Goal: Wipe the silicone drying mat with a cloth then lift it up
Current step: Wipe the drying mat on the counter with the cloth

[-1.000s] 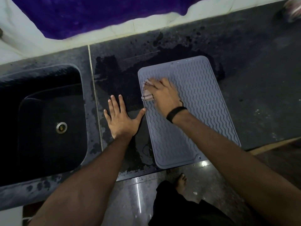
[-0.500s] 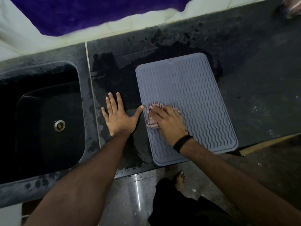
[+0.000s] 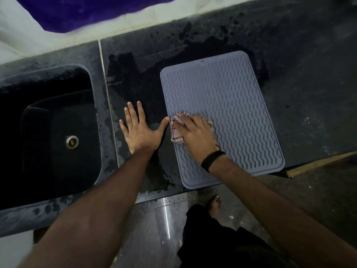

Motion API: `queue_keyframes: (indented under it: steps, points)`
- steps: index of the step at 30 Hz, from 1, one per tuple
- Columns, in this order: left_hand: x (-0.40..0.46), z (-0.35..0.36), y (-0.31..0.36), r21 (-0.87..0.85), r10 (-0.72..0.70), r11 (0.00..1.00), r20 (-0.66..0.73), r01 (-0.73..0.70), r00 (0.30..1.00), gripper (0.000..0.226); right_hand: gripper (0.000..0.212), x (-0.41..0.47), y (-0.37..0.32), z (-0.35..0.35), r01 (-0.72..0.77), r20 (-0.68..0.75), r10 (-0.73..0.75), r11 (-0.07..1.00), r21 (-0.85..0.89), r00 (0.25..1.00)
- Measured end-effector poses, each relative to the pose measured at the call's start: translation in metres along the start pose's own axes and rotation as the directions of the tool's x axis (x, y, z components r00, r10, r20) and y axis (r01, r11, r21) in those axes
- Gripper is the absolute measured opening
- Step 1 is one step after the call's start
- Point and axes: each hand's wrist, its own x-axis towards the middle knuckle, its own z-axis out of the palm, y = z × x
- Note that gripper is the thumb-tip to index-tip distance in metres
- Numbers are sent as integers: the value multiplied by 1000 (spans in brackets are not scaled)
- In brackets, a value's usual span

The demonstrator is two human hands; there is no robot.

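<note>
A grey rectangular silicone drying mat [image 3: 228, 105] with a wavy ribbed surface lies flat on the dark speckled stone desk [image 3: 309, 93], its long side running from about 11 o'clock to 5 o'clock, its near corner just over the desk's front edge. A dark wet patch [image 3: 154, 60] spreads on the desk beyond the mat's far-left corner.

The right hand [image 3: 195, 135] rests palm down on the mat's left half, toward 8 o'clock from the mat's middle, fingers lying fairly straight and pressing a crumpled pale pink cloth with dark stitched edges [image 3: 176, 130] against the ribs. The cloth pokes out from under the fingers on the left and at 12 o'clock, just inside the mat's left edge. A black wristband [image 3: 211, 159] circles that wrist.

The left hand [image 3: 140, 132] lies flat on the wet desk at 9 o'clock from the mat, fingers spread wide and holding nothing. Its thumb stretches toward 3 o'clock and its tip sits at the mat's left edge, right beside the cloth; whether it touches the cloth I cannot tell.

Further out at 9 o'clock is a black rectangular sink [image 3: 58, 132] with a metal drain [image 3: 72, 141]. At 6 o'clock, below the desk's edge, a bare foot [image 3: 214, 206] stands on the glossy floor [image 3: 154, 219]. A purple fabric [image 3: 87, 10] lies along the far wall at 12 o'clock.
</note>
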Motion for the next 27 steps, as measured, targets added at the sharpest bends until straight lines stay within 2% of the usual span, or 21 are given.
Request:
queue_keyframes:
  steps: [7, 12, 16, 23, 27]
  points:
    - [0, 2, -1, 1, -2, 1000, 9, 2, 1000, 120, 60, -50, -6, 3, 44, 39, -44, 999, 7, 998]
    - [0, 3, 0, 10, 2, 1000, -10, -2, 1000, 121, 60, -15, -8, -13, -21, -28, 22, 998, 51, 999]
    - [0, 3, -2, 15, 10, 1000, -22, -10, 1000, 118, 59, 10, -17, -14, -25, 35, 24, 999, 41, 999]
    - [3, 5, -2, -4, -8, 1000, -23, 7, 1000, 122, 65, -51, -24, 2, -21, 69, 21, 1000, 5, 997]
    - [-1, 3, -2, -5, -6, 1000, 2, 6, 1000, 125, 58, -88, -29, 4, -32, 94, 30, 999, 22, 995]
